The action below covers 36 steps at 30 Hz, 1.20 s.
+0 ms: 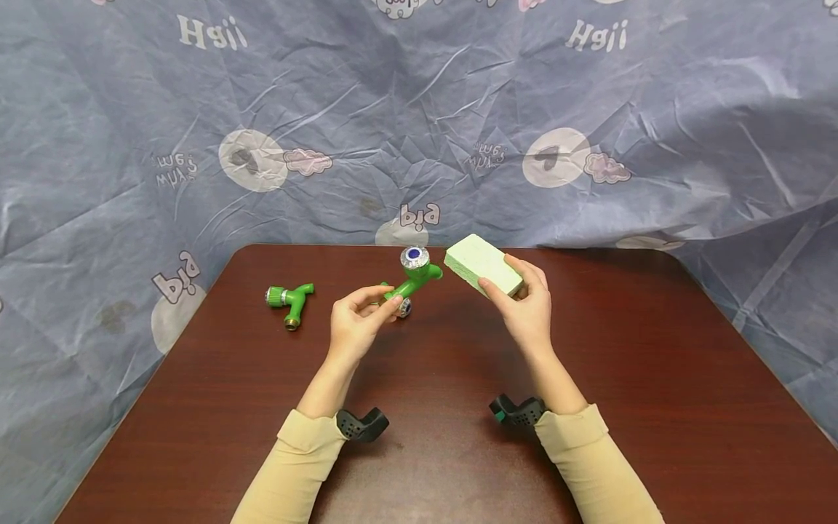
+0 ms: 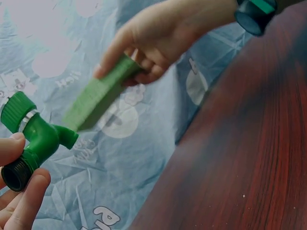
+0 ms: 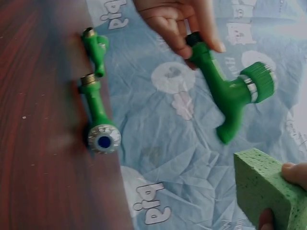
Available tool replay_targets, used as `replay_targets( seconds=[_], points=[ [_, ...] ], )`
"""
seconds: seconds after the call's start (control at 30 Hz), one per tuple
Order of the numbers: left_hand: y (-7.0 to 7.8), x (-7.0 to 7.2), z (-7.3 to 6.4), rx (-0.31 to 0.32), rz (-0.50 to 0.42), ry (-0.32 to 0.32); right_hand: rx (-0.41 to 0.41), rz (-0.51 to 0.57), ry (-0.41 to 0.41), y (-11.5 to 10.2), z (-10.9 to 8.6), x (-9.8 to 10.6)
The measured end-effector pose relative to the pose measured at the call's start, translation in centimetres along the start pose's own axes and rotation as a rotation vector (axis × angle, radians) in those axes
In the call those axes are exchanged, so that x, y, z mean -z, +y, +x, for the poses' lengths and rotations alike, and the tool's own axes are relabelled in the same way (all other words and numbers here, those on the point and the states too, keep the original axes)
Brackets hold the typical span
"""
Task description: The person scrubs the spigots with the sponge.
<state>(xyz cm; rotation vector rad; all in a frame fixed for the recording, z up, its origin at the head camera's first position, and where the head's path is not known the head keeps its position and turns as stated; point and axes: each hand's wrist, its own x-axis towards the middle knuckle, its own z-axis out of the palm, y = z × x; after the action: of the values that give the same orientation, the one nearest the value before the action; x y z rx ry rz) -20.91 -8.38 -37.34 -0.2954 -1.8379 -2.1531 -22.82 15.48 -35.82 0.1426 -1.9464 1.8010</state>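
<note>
My left hand [image 1: 353, 324] pinches a green tap [image 1: 412, 280] by its threaded inlet end, holding it up over the table. Its round knob has a silver rim and a blue centre, and the spout points right, toward the sponge. A light green block sponge [image 1: 481, 262] is gripped by its edges between thumb and fingers of my right hand [image 1: 529, 309]. In the right wrist view the sponge [image 3: 264, 187] is close by the spout of the held tap [image 3: 228, 96], with a small gap between them. The left wrist view shows the tap's dark threaded opening [image 2: 18, 175].
A second green tap [image 1: 294, 302] lies at the table's left. Another tap [image 3: 98, 112] lies behind my left hand, mostly hidden in the head view. The brown table [image 1: 615, 349] ends at a blue-grey patterned cloth [image 1: 419, 109]. Each wrist wears a black camera mount [image 1: 363, 424].
</note>
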Motion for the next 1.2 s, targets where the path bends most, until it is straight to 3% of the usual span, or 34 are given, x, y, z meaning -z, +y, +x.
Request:
replay_targets(
  seconds=[0.13, 0.3, 0.5, 0.67, 0.8, 1.0, 1.07, 1.2],
  points=[
    [-0.2, -0.1, -0.1, 0.014, 0.069, 0.004, 0.048, 0.127, 0.008, -0.9, 0.1, 0.3],
    [-0.3, -0.3, -0.4, 0.017, 0.162, -0.014, 0.147, 0.24, -0.098, -2.4, -0.5, 0.1],
    [1.8, -1.1, -1.2, -0.009, 0.247, -0.025, 0.179, 0.152, -0.224, -3.7, -1.5, -0.7],
    [2.4, -1.5, -1.5, -0.029, 0.269, -0.021, 0.163, 0.063, -0.123, -4.9, -1.8, -0.8],
    [2.2, -1.6, -1.5, -0.034, 0.286, -0.02, 0.175, 0.098, -0.062, -4.4, -1.5, -0.7],
    [-0.2, -1.0, -0.7, -0.01, 0.226, -0.009, 0.236, 0.136, -0.226, -2.7, -1.4, -1.0],
    [-0.7, -0.9, -0.5, 0.002, 0.203, -0.002, 0.24, 0.129, -0.245, -2.3, -1.4, -1.1],
    [-0.7, -1.0, -0.6, 0.013, 0.181, 0.018, 0.217, 0.127, -0.18, -1.7, -1.0, -1.1]
  ],
)
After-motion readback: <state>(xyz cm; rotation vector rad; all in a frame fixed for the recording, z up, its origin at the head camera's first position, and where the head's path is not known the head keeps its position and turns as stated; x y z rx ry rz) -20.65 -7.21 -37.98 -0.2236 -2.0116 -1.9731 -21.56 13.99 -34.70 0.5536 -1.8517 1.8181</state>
